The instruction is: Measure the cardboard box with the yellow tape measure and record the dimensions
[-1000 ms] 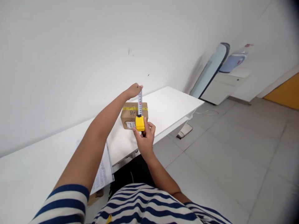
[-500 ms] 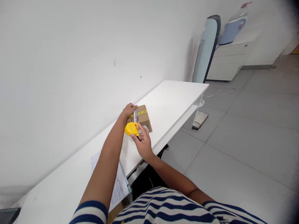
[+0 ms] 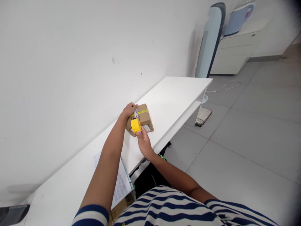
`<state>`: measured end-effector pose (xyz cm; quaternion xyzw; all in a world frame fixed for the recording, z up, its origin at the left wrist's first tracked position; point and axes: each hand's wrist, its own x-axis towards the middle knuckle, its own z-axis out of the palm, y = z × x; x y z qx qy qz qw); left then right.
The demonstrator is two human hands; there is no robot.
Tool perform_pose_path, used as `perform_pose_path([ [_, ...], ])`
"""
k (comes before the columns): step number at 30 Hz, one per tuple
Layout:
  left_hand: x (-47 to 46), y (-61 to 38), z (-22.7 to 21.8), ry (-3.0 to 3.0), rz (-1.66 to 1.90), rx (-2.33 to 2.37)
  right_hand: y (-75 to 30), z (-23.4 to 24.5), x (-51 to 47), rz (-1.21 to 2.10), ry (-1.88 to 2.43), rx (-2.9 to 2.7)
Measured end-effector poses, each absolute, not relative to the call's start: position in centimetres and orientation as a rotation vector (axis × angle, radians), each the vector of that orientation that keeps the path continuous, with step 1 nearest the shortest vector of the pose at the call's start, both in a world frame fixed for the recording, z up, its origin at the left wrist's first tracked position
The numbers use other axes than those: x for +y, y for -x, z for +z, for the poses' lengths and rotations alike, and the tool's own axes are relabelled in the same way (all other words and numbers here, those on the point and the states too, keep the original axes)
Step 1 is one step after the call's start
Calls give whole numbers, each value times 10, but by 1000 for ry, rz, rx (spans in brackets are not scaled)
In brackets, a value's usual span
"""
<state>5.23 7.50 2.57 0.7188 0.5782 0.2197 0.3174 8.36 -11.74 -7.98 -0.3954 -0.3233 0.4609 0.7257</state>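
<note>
A small cardboard box with yellow tape across its top sits on the white table. My right hand is closed around a yellow tape measure, held over the box's near edge. Its white blade is pulled out a short way across the box top. At the far edge of the box, my left hand is closed, with its fingers at the blade's end. The fingertips there are too small to make out fully.
Printed papers lie on the table by my left arm, above another cardboard box. A dark object is at the lower left. Past the table's far end stand a tower fan and a white cabinet bearing a blue jug.
My right hand has turned the tape measure case, so its narrow side now faces me, and brought it slightly right and closer over the box. My left hand stays at the far edge.
</note>
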Motion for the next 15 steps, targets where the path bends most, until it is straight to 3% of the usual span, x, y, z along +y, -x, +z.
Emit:
perform_pose_path([
  [10, 64, -39, 24, -1893, 958, 1560, -100, -68, -114, 1246, 725, -548],
  [15, 36, -39, 51, -1960, 1095, 1226, -113, -70, -126, 1243, 636, -573],
])
